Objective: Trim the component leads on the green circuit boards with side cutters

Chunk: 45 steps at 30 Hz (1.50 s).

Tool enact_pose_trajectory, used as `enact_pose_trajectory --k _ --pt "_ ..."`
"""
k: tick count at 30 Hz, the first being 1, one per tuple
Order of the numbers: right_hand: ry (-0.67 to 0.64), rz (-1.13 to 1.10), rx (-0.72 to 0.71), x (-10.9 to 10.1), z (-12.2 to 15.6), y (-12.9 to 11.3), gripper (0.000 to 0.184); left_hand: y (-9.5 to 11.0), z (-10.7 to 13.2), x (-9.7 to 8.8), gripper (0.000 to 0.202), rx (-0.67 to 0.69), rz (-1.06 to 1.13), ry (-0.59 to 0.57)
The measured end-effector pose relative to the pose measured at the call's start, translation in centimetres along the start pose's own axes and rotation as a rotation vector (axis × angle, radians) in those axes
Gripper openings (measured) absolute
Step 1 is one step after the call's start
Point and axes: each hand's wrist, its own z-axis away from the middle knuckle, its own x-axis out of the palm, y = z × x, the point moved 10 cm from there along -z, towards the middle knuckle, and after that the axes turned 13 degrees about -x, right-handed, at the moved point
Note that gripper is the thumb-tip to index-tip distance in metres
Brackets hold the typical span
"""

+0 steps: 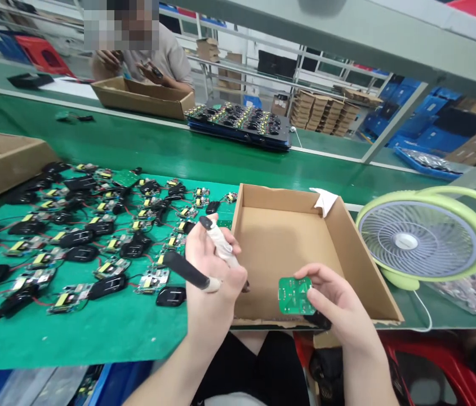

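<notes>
My left hand (210,282) is closed around a two-handled tool (223,248) that resembles pliers. One handle is black, the other wrapped in white with a black end; a dark tip shows below the fingers, but the jaws are mostly hidden. Between thumb and fingers, my right hand (334,301) grips a green circuit board (293,296) by its right edge, flat solder side showing. Something black, partly hidden, hangs below that hand. Both hands are over the near part of a shallow cardboard box (288,225).
Boards wired to black casings (81,254) cover the green mat at left. A green fan (406,242) stands right of the box, beside plastic bags (470,293). Another cardboard box (5,163) sits far left. Across the bench, a person works behind a box (145,98) and stacked trays (238,132).
</notes>
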Motion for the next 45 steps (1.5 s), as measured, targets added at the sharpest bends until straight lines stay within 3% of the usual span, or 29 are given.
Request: enact_pose_trajectory --k 3,6,13,18,21,26,33,37,40,45 --pt "0.037 -0.036 -0.001 -0.7 0.3 0.2 0.026 -0.1 0.2 0.4 0.082 0.001 0.042 -0.038" --pt "0.026 -0.041 0.006 -1.0 0.5 0.4 0.026 -0.5 0.4 0.9 0.087 -0.041 0.05 -0.05" --pt "0.19 -0.025 0.049 -1.5 1.0 0.0 0.036 -1.8 0.5 1.2 0.053 -0.179 -0.109 -0.107" --pt "0.2 -0.031 0.052 -1.3 1.0 -0.2 0.037 -0.5 0.8 0.6 0.048 -0.116 -0.253 -0.038" --pt "0.206 -0.032 0.045 -1.6 1.0 0.0 0.036 0.0 0.8 0.4 0.05 -0.138 -0.126 -0.012" --pt "0.148 -0.045 -0.009 -1.4 0.5 0.1 0.036 0.7 0.3 -0.1 0.053 -0.159 0.293 0.032" --pt "0.051 -0.043 -0.033 -0.5 0.2 -0.3 0.041 0.7 -0.1 0.3 0.039 -0.157 0.498 -0.016" --pt "0.01 -0.028 -0.025 -0.4 0.4 -0.4 0.05 -0.3 0.0 0.5 0.048 -0.21 0.512 -0.043" --pt "-0.033 0.061 -0.04 0.0 0.7 -0.9 0.052 -0.6 0.5 -0.1 0.036 -0.2 0.455 0.02" --pt "0.156 0.427 -0.209 -0.2 2.6 -3.1 0.046 -0.2 2.1 -1.7 0.031 -0.109 0.409 0.146"
